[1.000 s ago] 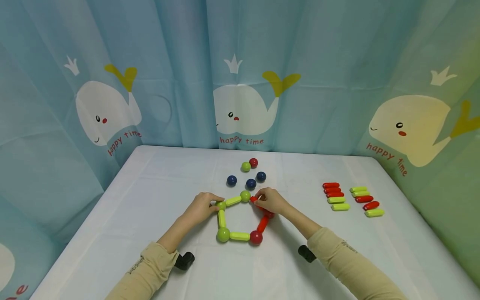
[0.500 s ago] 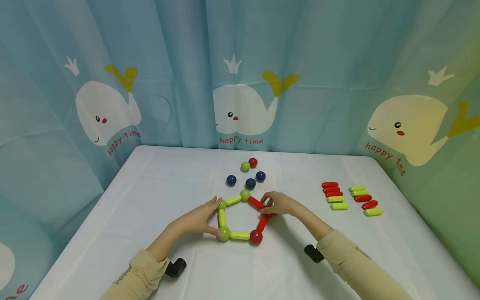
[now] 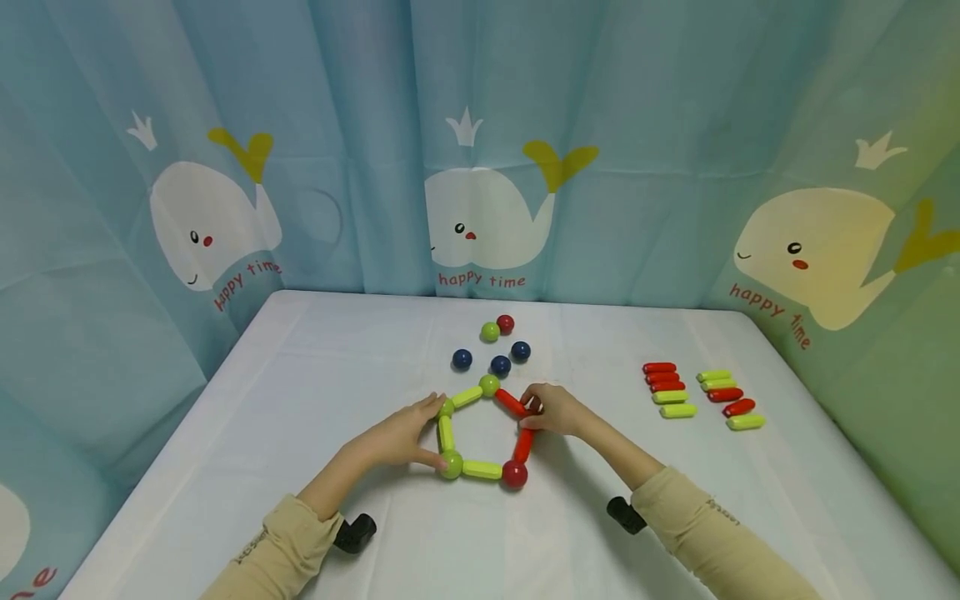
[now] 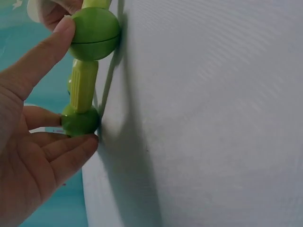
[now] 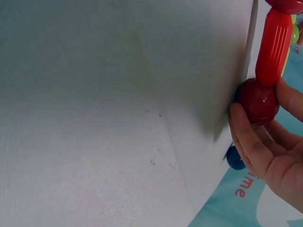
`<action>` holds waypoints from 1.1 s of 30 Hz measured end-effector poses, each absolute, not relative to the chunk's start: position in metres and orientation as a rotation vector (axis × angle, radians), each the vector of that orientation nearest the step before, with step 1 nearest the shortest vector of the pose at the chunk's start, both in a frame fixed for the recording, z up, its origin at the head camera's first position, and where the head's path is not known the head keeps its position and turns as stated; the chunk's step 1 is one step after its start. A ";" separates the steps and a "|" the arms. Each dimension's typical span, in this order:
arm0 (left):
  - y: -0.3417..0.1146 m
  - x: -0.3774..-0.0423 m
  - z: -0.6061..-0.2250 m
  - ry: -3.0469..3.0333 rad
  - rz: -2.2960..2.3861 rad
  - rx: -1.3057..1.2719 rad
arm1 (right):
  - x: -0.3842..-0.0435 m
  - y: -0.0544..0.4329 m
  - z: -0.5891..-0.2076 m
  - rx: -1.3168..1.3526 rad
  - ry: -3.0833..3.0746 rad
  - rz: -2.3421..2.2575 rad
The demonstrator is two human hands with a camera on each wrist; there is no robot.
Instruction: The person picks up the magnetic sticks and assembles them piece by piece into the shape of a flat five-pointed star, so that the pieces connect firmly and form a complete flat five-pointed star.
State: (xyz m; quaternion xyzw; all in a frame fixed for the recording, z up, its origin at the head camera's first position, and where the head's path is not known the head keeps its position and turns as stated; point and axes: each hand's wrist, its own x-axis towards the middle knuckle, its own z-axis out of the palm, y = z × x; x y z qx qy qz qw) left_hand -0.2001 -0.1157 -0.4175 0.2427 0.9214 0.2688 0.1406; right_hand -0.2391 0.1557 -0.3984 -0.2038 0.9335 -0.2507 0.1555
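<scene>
A closed five-sided ring of magnetic sticks and balls lies mid-table. My left hand [image 3: 401, 433] spans its left side, thumb on the near-left green ball [image 4: 94, 34] and fingers curled round the far-left green ball [image 4: 80, 122]. A green stick [image 4: 84, 87] joins these two. On the other side my right hand [image 3: 558, 410] grips a red ball [image 5: 259, 101] between thumb and fingers, mostly covered in the head view. Two red sticks [image 3: 522, 446] meet there. A green ball [image 3: 489, 385] tops the ring; another red ball [image 3: 514, 474] is at its near-right corner.
Beyond the ring are several loose balls: dark blue [image 3: 500, 365], green [image 3: 490, 332] and red [image 3: 506, 324]. Red sticks [image 3: 659, 367] and green sticks [image 3: 678, 411] lie in two columns at right. A whale-print curtain [image 3: 637, 125] hangs behind the white table [image 3: 315, 358].
My right hand has slid from the upper red stick's far end to the red ball. My left hand has spread from one green ball to two. The ring has shifted slightly.
</scene>
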 end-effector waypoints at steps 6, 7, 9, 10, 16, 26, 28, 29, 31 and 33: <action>-0.114 -0.199 -0.415 2.623 0.766 0.684 | -0.237 0.155 -0.398 -0.575 2.680 -0.739; -0.113 -0.199 -0.415 2.620 0.764 0.685 | -0.237 0.154 -0.398 -0.568 2.676 -0.743; -0.111 -0.198 -0.415 2.617 0.744 0.692 | -0.237 0.154 -0.398 -0.568 2.669 -0.752; -0.110 -0.198 -0.415 2.621 0.730 0.698 | -0.238 0.154 -0.398 -0.576 2.668 -0.752; -0.107 -0.195 -0.417 2.664 0.674 0.698 | -0.237 0.153 -0.398 -0.552 2.662 -0.759; -0.107 -0.192 -0.415 2.673 0.654 0.672 | -0.234 0.154 -0.398 -0.530 2.653 -0.782; -0.107 -0.193 -0.415 2.670 0.657 0.677 | -0.235 0.157 -0.398 -0.529 2.638 -0.801; -0.108 -0.193 -0.415 2.670 0.657 0.678 | -0.235 0.159 -0.398 -0.535 2.629 -0.814; -0.109 -0.193 -0.416 2.669 0.663 0.678 | -0.237 0.167 -0.397 -0.554 2.611 -0.844; -0.112 -0.192 -0.416 2.668 0.661 0.672 | -0.240 0.179 -0.395 -0.587 2.607 -0.869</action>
